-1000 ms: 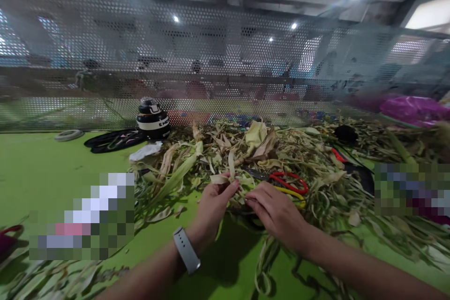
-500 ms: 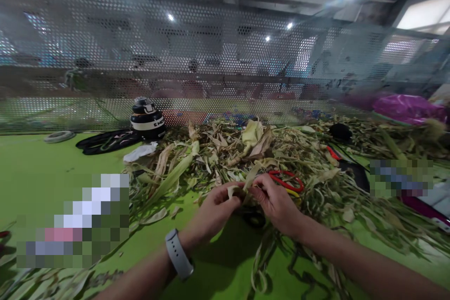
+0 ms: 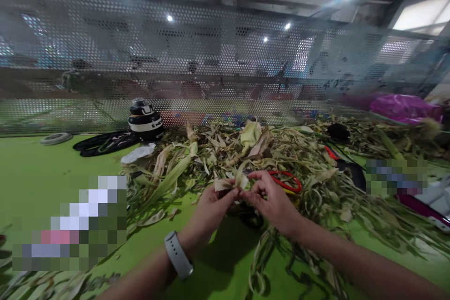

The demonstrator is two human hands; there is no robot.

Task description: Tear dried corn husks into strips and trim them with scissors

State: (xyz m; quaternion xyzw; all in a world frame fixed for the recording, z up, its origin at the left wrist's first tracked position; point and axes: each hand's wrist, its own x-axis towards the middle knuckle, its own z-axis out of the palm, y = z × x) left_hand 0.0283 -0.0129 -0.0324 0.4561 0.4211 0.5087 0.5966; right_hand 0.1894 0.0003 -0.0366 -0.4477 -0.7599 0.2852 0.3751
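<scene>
Fingers: those of our left hand [image 3: 213, 205] pinch the base of a folded piece of pale husk [image 3: 241, 180]; on our right hand [image 3: 273, 202] the thumb and a bent finger come together at its right side, and we cannot tell whether they grip it or only touch it.
Pale husk: it lies at the fingertips between our two hands, above the middle of the green tabletop [image 3: 80, 164], on our side of the husk pile [image 3: 214, 143].
Long axis: one strip points up and away from us towards the far edge, while a broader flap runs leftward over our left fingers.
Nearer hand: the left, with the flap against its fingers; the right hand's tips are just beside the base.
Red scissor handle [image 3: 298, 183]: just beyond our right hand, above a yellow handle [image 3: 291, 192]; the hand and husks cover part of both.
Hard to make out: the pinched base is covered by our thumbs, and the dark loop [image 3: 259, 221] below our hands is too shadowed to name.
Cut off: our forearms leave the view at the bottom, and the tabletop's near edge is out of view.
</scene>
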